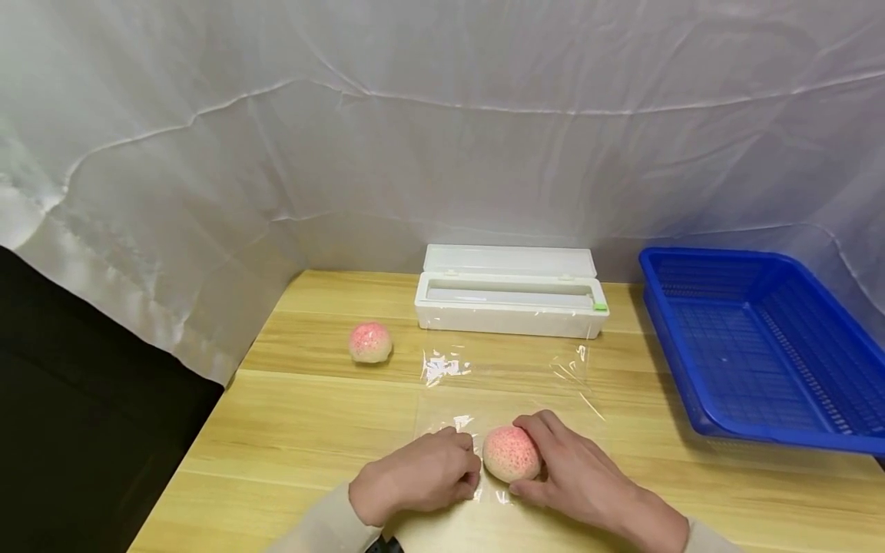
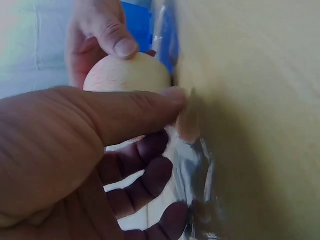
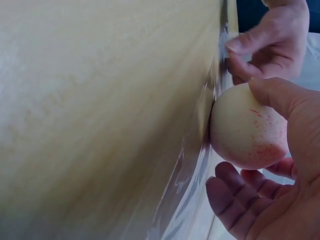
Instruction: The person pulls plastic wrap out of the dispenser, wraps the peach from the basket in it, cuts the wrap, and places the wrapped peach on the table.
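Clear film (image 1: 512,395) underneath, grips pink-and-cream peach (image 1: 510,453) in right hand (image 1: 581,478); pinches film's near edge in curled left hand (image 1: 425,472), just beside it.

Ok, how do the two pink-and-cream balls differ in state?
The near ball sits on clear film; the far ball sits on bare wood. The right hand holds the near ball; no hand touches the far ball. Both are rounded, pink above and cream below.

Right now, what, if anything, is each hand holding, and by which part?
The right hand holds a peach by its right side; the left hand seemingly pinches cling film by its near edge.
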Demonstrator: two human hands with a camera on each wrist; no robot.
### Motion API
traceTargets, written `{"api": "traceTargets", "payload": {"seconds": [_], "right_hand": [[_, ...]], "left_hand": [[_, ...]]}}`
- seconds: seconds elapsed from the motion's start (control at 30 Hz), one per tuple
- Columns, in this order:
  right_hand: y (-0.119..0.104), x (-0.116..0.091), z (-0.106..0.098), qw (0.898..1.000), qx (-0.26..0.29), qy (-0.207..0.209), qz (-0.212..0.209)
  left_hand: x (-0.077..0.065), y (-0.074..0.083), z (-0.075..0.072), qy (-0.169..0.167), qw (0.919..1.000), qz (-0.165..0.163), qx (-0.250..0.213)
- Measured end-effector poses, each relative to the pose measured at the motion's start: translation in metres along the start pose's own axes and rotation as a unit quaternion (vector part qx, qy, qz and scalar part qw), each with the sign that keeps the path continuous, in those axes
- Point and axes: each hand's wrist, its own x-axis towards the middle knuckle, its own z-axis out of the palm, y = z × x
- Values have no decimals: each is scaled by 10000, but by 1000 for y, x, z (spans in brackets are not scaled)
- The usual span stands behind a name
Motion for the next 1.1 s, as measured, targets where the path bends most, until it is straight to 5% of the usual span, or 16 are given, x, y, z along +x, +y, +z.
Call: {"api": "traceTargets", "payload": {"seconds": [0.2, 0.47, 0.83, 1.1], "right_hand": [[1, -2, 1, 10000, 8, -14, -21], [1, -2, 0, 10000, 33, -69, -34], [0, -6, 3, 9999, -73, 41, -64], [-7, -11, 11, 9918, -1048, 264, -685]], "left_hand": [[-2, -4, -9, 57, 9996, -173, -238], [-7, -4, -3, -472, 9950, -784, -389], [-4, -7, -2, -227, 9954, -674, -643], [-5, -11, -9, -53, 9922, -604, -1090]]}}
